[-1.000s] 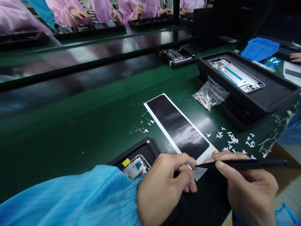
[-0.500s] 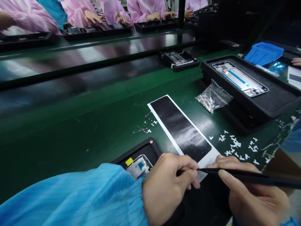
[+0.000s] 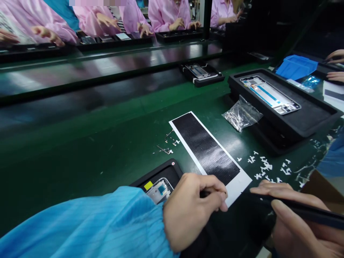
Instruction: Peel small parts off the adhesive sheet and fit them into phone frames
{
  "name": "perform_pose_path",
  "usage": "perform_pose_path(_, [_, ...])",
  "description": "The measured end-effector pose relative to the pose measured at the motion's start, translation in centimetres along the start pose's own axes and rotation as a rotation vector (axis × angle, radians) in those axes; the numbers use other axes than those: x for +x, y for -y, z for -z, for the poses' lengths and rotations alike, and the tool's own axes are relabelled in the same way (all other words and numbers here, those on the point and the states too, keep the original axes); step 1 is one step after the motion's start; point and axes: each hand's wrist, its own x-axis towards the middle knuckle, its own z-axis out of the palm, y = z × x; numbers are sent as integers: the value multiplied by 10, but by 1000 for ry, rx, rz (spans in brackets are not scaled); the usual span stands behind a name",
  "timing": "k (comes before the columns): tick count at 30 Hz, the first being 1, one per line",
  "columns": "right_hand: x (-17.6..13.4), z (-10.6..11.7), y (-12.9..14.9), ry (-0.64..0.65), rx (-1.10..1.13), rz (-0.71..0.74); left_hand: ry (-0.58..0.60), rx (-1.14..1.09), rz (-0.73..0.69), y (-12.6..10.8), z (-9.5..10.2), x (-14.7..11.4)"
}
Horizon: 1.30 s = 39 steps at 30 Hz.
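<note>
My left hand point(image 3: 195, 211) is closed in a pinch, thumb against forefinger, beside the near end of a white sheet point(image 3: 238, 188). Whatever is between those fingertips is too small or hidden to make out. A black, finely ribbed strip point(image 3: 206, 148) covers most of the sheet. My right hand point(image 3: 301, 215) is wrapped round dark, slim tweezers point(image 3: 303, 209), whose tip points left toward the left hand, a short gap away. Partly behind my left wrist, a phone frame point(image 3: 161, 191) with a yellow tab point(image 3: 148, 185) lies in a black foam tray point(image 3: 172, 172).
Small white pieces point(image 3: 266, 165) lie scattered to the right, tiny metal parts point(image 3: 168, 148) left of the sheet. A clear bag of parts point(image 3: 240, 114) leans near stacked black trays point(image 3: 311, 118) holding a phone frame point(image 3: 270, 95). Co-workers in pink sleeves point(image 3: 166, 16) work across the bench.
My right hand has drawn back to the right with the tweezers, whose tip has come away from the left fingertips. My left hand stays nearly in place, still pinched.
</note>
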Motion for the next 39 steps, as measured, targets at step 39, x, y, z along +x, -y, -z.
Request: perform_pose_path(39, [7, -10, -1, 436, 254, -324, -241, 395, -631, 16, -12, -12])
